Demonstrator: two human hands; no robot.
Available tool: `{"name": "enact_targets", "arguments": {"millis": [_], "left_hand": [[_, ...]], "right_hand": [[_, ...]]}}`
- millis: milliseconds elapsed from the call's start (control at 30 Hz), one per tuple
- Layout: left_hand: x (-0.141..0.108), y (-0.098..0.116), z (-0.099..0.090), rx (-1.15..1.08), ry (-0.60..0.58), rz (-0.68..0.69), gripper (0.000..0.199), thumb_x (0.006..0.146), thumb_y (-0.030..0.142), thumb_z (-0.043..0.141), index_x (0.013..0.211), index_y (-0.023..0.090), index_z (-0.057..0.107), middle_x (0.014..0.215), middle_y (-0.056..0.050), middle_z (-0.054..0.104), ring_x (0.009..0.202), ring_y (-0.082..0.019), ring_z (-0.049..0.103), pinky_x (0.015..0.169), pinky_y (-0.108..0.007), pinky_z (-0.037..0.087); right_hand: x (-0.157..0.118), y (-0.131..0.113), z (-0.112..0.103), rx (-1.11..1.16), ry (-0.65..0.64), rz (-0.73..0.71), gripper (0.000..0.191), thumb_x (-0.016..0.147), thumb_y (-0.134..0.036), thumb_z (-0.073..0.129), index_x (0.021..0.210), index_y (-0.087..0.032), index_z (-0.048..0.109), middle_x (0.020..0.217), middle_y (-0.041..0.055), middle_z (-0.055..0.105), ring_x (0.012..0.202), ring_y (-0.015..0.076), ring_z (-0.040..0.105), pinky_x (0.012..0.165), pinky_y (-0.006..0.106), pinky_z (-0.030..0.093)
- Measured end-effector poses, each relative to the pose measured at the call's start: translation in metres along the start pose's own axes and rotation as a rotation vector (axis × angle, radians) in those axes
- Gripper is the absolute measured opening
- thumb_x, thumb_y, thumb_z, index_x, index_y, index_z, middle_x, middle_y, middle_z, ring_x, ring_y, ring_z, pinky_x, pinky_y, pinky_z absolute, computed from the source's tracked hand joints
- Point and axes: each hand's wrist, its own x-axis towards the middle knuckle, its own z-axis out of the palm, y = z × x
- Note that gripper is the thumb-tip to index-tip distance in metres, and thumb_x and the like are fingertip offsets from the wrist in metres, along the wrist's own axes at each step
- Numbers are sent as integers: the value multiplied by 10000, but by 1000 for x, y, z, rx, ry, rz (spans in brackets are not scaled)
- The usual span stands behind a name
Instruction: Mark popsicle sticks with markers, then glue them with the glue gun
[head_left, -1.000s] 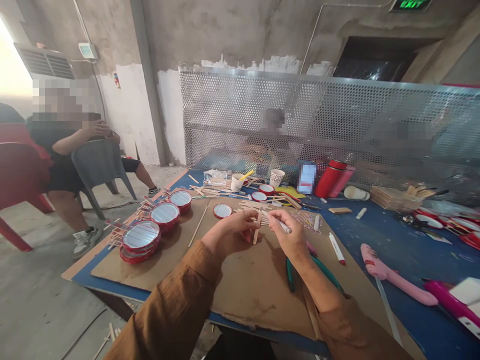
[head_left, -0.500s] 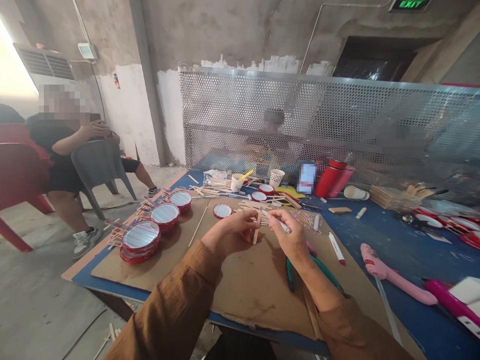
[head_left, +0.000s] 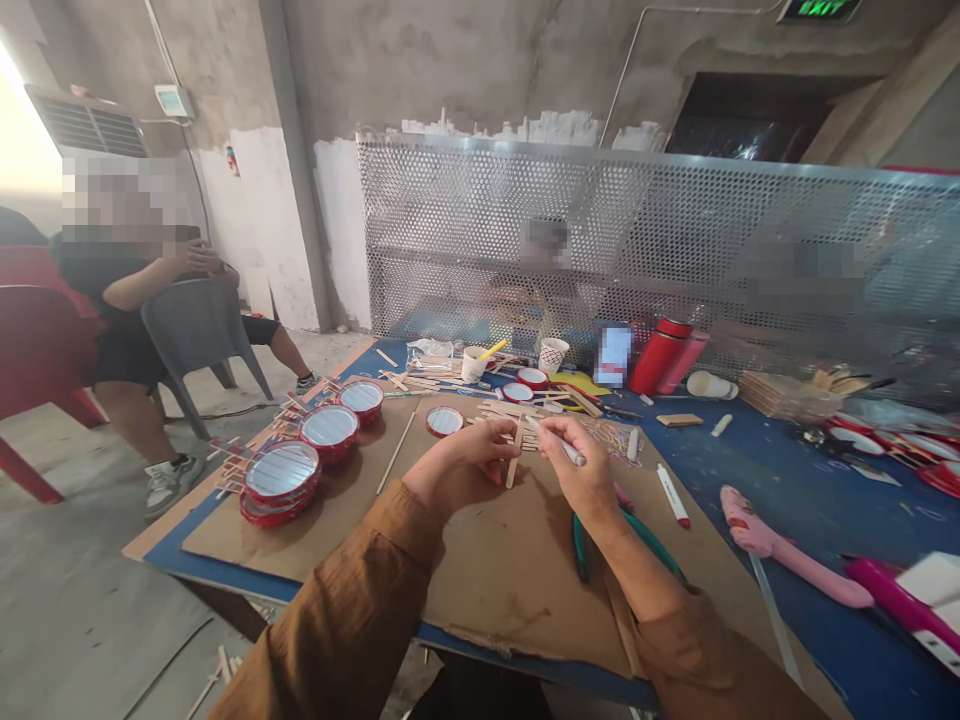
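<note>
left hand: pinching craft sticks together above the cardboard sheet
right hand: pinching a white pen against them
so far: stick-fitted red-rimmed discs are sitting off left; a lone disc is lying nearby

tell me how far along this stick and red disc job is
Looks done: red-rimmed discs stacked at the left of the cardboard sheet, wooden sticks attached. In hand: the left hand holds crossed craft sticks, the right hand a white pen over them. Left: a bare red-rimmed disc nearby, loose sticks beyond.
</note>
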Motion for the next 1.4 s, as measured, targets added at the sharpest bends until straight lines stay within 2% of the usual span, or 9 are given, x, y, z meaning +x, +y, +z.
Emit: {"name": "enact_targets", "arguments": {"millis": [133,333,433,633,767,1033,1167,1400], "left_hand": [[1,-2,1,-6,8,23,283,792,350,686,947,164,540,687,18,622,541,-110,619,521,-202,485],[1,-1,0,9,-8,-4,259,812,328,664,968,162,541,707,-11,664,527,-132,630,516,-231,504],[1,0,0,8,-6,2,253,814,323,675,958,158,550,701,-15,669,537,-132,638,518,-221,500],[0,2,0,3,-3,-21,300,796,361,717,950,162,554,685,-5,669,515,-118,621,520,-217,488],[-2,6,1,14,4,-20,302,788,365,728,935,162,561,686,-2,666,528,-121,622,532,-222,486],[-4,6,3,-67,-9,6,318,783,368,736,968,158,583,710,-13,663,554,-120,630,551,-227,493],[-3,4,3,-58,-9,-12,336,778,369,745,979,157,579,702,-11,660,539,-118,628,536,-219,483],[-1,3,0,-8,-29,-3,358,766,420,746,930,163,558,703,-26,666,538,-135,633,529,-238,494]], "right_hand": [[3,-4,-1,110,50,43,254,828,-448,643,905,-209,674,674,-2,655,591,154,611,605,287,523],[9,-4,0,438,94,269,297,705,-455,757,791,-180,684,558,-27,605,490,117,539,513,256,457],[10,-4,1,525,74,317,312,665,-444,796,775,-174,686,536,-29,599,479,110,524,492,247,437],[9,-5,3,538,50,370,344,640,-461,821,774,-173,689,540,-25,609,490,110,532,492,245,443],[9,-5,1,556,52,361,330,646,-458,821,751,-176,686,534,-31,600,484,98,525,488,228,429],[10,-5,-3,439,61,313,312,653,-454,807,773,-182,711,554,-24,626,487,105,540,506,242,422],[9,-6,-4,480,59,305,306,667,-459,799,769,-182,716,556,-25,619,492,106,538,503,245,420],[11,-8,-4,601,41,380,332,619,-455,844,738,-173,717,540,-21,615,492,96,526,479,221,422]]}}
